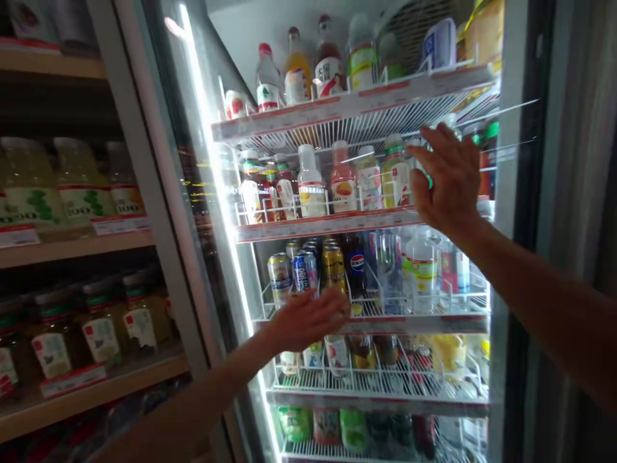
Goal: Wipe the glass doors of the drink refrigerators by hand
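Observation:
My left hand (308, 318) is stretched out flat before the third shelf, fingers pointing right, and holds nothing. Behind it stand a gold can (333, 265), a blue can (305, 271) and a dark Pepsi bottle (357, 265). Higher up, my right hand (446, 177) is raised in front of the second shelf's right part with its fingers apart and nothing in them. Just left of it is a bottle with a yellow-green label (395, 173); a pink bottle (343, 180) and a white bottle (310, 183) stand farther left. Bottles behind the right hand are partly hidden.
The lit drinks fridge has white wire shelves (328, 225) with price strips. Bottles such as an orange one (297, 74) line the top shelf. A metal door frame (149, 193) runs down the left side. Wooden shelving (81, 247) beyond it holds more bottles.

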A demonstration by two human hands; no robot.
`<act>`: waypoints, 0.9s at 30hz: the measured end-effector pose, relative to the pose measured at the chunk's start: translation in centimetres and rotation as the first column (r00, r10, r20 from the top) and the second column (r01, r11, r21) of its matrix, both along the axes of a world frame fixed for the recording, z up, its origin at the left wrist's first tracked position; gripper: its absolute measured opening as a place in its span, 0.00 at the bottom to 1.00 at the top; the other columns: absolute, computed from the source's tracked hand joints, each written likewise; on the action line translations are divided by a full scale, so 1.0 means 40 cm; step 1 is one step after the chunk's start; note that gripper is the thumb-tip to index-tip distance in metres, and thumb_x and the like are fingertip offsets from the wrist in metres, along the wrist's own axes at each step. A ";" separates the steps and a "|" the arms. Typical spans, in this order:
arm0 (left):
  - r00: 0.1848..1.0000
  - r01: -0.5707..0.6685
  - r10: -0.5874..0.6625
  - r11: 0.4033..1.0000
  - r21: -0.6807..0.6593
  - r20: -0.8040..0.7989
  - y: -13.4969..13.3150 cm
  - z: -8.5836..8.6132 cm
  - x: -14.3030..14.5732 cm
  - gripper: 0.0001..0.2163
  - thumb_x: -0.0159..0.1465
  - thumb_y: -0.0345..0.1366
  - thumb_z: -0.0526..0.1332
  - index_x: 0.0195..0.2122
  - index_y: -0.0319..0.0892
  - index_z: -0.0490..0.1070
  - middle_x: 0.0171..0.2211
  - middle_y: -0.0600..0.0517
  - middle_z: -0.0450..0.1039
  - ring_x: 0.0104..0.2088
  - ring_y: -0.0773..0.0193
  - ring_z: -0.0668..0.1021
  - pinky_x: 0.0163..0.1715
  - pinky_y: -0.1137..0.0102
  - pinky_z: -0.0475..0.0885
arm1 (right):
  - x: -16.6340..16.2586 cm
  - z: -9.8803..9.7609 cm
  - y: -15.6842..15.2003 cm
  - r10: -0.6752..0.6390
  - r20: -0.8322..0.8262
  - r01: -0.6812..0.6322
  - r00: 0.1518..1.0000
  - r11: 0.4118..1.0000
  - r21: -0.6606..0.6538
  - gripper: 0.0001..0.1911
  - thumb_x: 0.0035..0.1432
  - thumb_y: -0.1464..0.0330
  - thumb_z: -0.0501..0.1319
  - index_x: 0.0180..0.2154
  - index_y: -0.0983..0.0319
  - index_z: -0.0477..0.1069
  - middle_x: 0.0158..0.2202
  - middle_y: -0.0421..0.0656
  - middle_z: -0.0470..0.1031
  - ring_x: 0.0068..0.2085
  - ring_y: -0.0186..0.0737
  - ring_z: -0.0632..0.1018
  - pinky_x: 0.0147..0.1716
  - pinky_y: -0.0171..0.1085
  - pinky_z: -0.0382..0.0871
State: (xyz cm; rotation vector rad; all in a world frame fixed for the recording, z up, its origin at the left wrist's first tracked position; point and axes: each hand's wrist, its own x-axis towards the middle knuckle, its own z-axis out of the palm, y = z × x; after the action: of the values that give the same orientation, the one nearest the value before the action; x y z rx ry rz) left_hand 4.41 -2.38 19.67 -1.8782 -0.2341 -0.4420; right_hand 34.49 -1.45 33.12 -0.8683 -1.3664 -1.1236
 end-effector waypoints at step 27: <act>0.860 -0.001 -0.050 0.995 0.099 0.509 0.032 0.161 0.097 0.24 0.62 0.37 0.55 0.59 0.43 0.54 0.63 0.44 0.52 0.65 0.53 0.49 0.59 0.55 0.53 | 0.028 -0.074 -0.011 0.103 0.078 -0.099 0.992 0.994 -0.046 0.20 0.61 0.64 0.46 0.55 0.53 0.61 0.60 0.41 0.59 0.63 0.46 0.57 0.60 0.57 0.47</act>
State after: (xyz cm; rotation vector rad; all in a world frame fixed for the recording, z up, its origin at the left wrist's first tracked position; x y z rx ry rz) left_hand 8.31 -1.09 26.13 -1.6387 -0.5340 -0.9552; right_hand 35.61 -1.89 30.15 -0.7825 -1.4884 -1.0640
